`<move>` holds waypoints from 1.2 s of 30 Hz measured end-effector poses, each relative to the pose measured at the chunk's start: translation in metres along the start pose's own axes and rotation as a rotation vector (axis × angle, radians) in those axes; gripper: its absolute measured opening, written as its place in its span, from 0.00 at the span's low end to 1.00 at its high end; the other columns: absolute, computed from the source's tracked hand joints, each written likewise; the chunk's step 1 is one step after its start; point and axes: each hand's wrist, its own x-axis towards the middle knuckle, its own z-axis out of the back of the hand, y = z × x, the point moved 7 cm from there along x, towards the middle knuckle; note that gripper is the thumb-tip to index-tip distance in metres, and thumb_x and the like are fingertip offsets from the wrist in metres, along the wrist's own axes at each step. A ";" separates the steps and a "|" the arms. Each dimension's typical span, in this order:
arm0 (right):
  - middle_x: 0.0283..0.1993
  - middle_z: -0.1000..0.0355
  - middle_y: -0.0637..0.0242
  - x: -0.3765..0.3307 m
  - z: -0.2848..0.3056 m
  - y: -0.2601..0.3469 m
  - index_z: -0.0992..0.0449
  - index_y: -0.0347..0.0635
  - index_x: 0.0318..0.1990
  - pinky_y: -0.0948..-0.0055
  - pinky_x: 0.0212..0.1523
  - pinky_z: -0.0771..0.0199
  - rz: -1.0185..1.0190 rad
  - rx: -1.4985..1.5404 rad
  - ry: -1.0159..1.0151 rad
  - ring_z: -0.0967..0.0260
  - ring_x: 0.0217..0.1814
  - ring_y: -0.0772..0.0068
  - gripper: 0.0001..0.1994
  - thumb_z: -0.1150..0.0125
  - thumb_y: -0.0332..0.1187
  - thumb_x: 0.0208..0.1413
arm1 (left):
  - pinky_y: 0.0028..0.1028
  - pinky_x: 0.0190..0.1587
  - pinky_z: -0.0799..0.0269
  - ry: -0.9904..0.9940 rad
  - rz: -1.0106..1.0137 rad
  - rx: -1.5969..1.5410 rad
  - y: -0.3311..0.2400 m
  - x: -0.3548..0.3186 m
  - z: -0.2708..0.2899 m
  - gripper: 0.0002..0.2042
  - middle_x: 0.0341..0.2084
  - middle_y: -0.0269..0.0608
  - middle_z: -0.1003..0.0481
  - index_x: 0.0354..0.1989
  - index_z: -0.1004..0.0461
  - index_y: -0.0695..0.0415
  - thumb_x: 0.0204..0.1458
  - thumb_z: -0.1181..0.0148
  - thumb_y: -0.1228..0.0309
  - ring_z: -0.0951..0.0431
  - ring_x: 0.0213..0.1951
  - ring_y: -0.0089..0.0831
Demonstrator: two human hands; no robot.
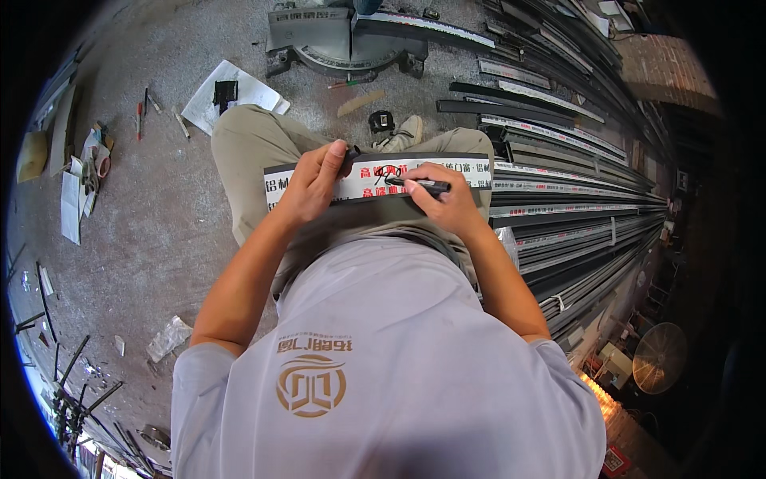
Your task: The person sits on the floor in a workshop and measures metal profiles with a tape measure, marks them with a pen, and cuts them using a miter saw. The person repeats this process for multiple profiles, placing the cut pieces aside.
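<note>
Across my lap lies a short dark aluminium profile (pixel 343 189), faced with white protective film that carries red and black print. My left hand (pixel 313 184) is closed on its left part, thumb on top. By that thumb sticks out a short black piece (pixel 352 152), too hidden to name. My right hand (pixel 441 197) pinches a black marker (pixel 431 185), its tip at the film near the middle of the profile. Dark handwritten strokes show on the film just left of the tip.
A mitre saw (pixel 351 48) stands ahead. Many long profiles (pixel 566 191) lie stacked on the right. A black tape measure (pixel 381 121) sits beyond my lap by my shoe. White paper (pixel 219 96) and pens (pixel 139 120) lie on the floor to the left.
</note>
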 end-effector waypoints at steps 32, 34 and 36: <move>0.36 0.22 0.55 0.002 -0.035 0.021 0.18 0.37 0.42 0.65 0.40 0.22 0.164 -0.057 -0.034 0.23 0.37 0.55 0.06 0.34 0.25 0.57 | 0.24 0.34 0.47 -0.057 -0.015 -0.134 0.001 0.001 0.004 0.26 0.24 0.26 0.41 0.28 0.39 0.55 0.76 0.65 0.50 0.46 0.29 0.20; 0.36 0.21 0.57 0.002 -0.039 0.025 0.17 0.36 0.42 0.67 0.40 0.23 0.142 -0.017 0.024 0.22 0.36 0.60 0.06 0.34 0.26 0.59 | 0.24 0.35 0.46 -0.050 -0.022 -0.125 0.001 0.002 0.004 0.25 0.24 0.26 0.40 0.29 0.37 0.56 0.76 0.64 0.50 0.45 0.29 0.20; 0.36 0.21 0.61 0.001 -0.037 0.019 0.17 0.36 0.42 0.69 0.41 0.23 0.059 0.064 0.010 0.23 0.37 0.65 0.06 0.34 0.28 0.61 | 0.23 0.36 0.44 -0.036 -0.031 -0.118 0.000 0.002 0.004 0.25 0.26 0.27 0.37 0.31 0.34 0.57 0.75 0.62 0.49 0.42 0.31 0.19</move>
